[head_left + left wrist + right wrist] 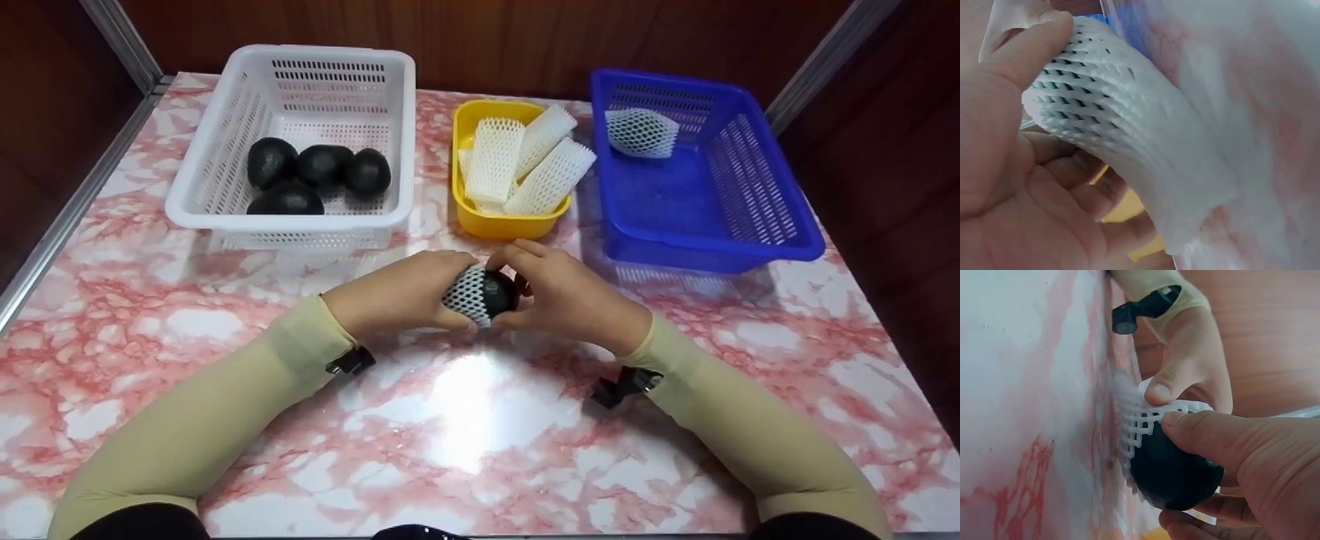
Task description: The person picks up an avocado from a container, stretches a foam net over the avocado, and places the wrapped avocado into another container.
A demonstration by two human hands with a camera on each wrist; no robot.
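"Where are your fingers?"

"My left hand (409, 291) grips the white foam net (466, 296), thumb and fingers curled round it. My right hand (568, 294) pinches the dark fruit (501, 292) by its bare end; the rest sits inside the net."

"And around them?"

"Just beyond, a yellow basket (510, 226) of nets; left, a white basket (300, 222) holding four fruits; right, a blue basket (705, 250) with one netted fruit (643, 133)."

Bright glare whitens the tabletop (469, 416) centrally; both wrist views look hazy.

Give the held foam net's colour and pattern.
The net is white open mesh, clearest in the left wrist view.
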